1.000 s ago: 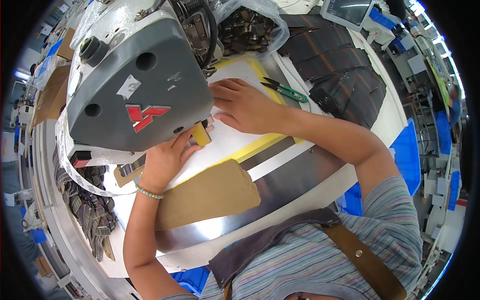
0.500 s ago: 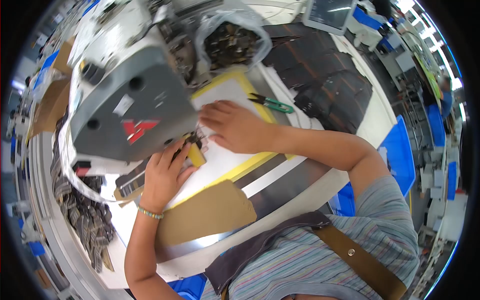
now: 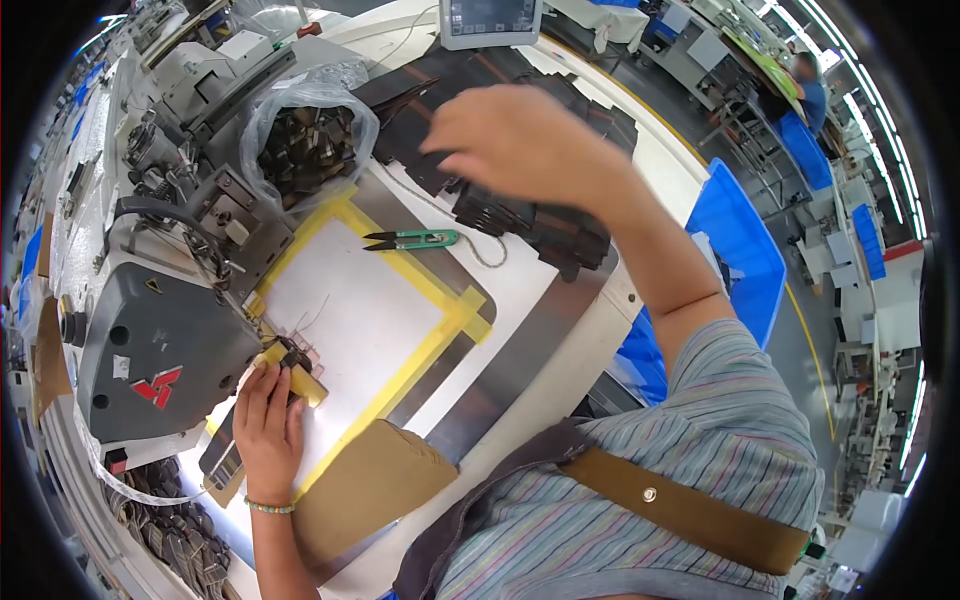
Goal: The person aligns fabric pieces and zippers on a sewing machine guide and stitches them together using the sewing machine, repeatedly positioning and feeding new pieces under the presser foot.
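Note:
My left hand (image 3: 266,418), wearing a beaded bracelet, rests at the sewing machine (image 3: 165,350), its fingers and thumb closed over a dark striped strip (image 3: 222,455). Its fingertips are beside a yellow block (image 3: 308,386) under the machine head; the needle area is partly hidden. My right hand (image 3: 510,140) is raised over dark fabric pieces (image 3: 570,235), blurred by motion. Its thumb and fingers are apart, with nothing visible between them. Green thread snips (image 3: 425,239) lie on the yellow-taped white work surface (image 3: 360,300).
A clear plastic bag (image 3: 365,130) of small dark pieces stands behind the work surface. Brown cardboard (image 3: 375,480) lies at the near edge. Blue bins (image 3: 755,250) are at the right, a screen (image 3: 490,22) at the back, and striped strips (image 3: 175,530) at the lower left.
My right hand has left the area near the needle and moved up and right over the dark fabric. My left hand stays at the machine. The camera view has shifted right.

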Available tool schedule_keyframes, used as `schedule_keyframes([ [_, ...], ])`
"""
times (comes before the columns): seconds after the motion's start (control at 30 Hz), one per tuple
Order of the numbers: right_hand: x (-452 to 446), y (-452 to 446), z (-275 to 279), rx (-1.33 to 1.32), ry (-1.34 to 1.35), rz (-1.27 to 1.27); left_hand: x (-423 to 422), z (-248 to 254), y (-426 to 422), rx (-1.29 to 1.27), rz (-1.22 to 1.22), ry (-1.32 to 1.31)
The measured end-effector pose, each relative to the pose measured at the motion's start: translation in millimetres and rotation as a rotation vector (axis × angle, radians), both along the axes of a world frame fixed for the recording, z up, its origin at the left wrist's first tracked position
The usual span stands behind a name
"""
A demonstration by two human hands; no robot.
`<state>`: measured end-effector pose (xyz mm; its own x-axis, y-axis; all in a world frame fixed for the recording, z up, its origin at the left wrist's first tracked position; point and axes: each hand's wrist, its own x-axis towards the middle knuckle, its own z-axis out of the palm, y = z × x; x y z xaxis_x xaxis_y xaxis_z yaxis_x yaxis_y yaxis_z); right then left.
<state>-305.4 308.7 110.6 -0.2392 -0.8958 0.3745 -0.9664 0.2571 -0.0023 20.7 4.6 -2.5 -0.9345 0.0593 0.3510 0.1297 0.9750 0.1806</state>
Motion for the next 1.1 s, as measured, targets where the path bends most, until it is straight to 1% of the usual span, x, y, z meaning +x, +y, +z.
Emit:
schedule_keyframes([
  [0.03, -2.8, 15.1, 6.2, 0.07, 0.046, -0.111, 1.2, -0.8, -0.1, 0.0, 0.01, -0.008],
  [0.07, -4.2, 27.0, 15.8, 0.268, 0.03, -0.256, 2.0, -1.3, 0.4, -0.005, 0.012, -0.006],
  [0.13, 0.3, 47.6, 23.3, 0.416, -0.179, -0.339, 1.1, -1.6, 1.1, -0.016, 0.019, -0.001],
  [0.23, 5.2, 66.6, 12.0, 0.419, -0.422, -0.244, 1.0, -2.7, 1.0, -0.026, 0.025, -0.008],
  [0.33, -0.9, 76.1, -10.6, 0.458, -0.403, -0.268, 0.4, -1.7, 1.4, -0.031, 0.022, -0.008],
  [0.43, -14.4, 81.2, -17.5, 0.47, -0.462, -0.235, 0.7, -0.2, 1.1, -0.06, 0.026, -0.012],
  [0.53, -36.2, 86.4, -9.9, 0.285, -0.631, 0.013, -0.6, 3.7, 4.8, -0.122, 0.035, -0.029],
  [0.57, -43.5, 85.4, -3.4, 0.222, -0.474, 0.122, -1.1, 5.2, 6.1, -0.142, 0.041, -0.041],
  [0.6, -46.7, 81.1, 1.0, 0.121, -0.511, 0.164, -0.2, 8.1, 6.3, -0.167, 0.053, -0.059],
  [0.67, -44.2, 62.1, 7.7, -0.043, -0.754, 0.12, -3.4, 14.1, 9.3, -0.205, 0.026, -0.026],
  [0.7, -38.7, 47.8, 7.0, -0.145, -0.795, 0.144, -4.7, 12.3, 9.5, -0.182, 0.019, 0.007],
  [0.8, -5.5, -11.0, 8.7, -0.1, -0.797, 0.29, -10.3, 2.4, 10.9, -0.111, -0.023, 0.148],
  [0.83, 6.4, -33.9, 1.7, -0.103, -0.795, 0.414, -14.0, -0.7, 13.0, -0.11, -0.028, 0.215],
  [0.93, 41.3, -98.7, -37.0, 0.062, -0.974, 0.672, -11.2, -3.6, 6.6, -0.036, 0.009, 0.229],
  [1.0, 64.6, -129.8, -58.2, 0.201, -1.036, 0.638, -9.2, -0.6, 5.0, -0.022, 0.004, 0.228],
  [1.03, 67.2, -145.5, -75.4, 0.198, -1.033, 0.633, -8.8, 0.0, 5.7, -0.018, 0.002, 0.227],
  [1.1, 69.8, -164.5, -96.6, 0.171, -0.999, 0.513, -7.0, -0.7, 4.6, -0.014, -0.001, 0.202],
])
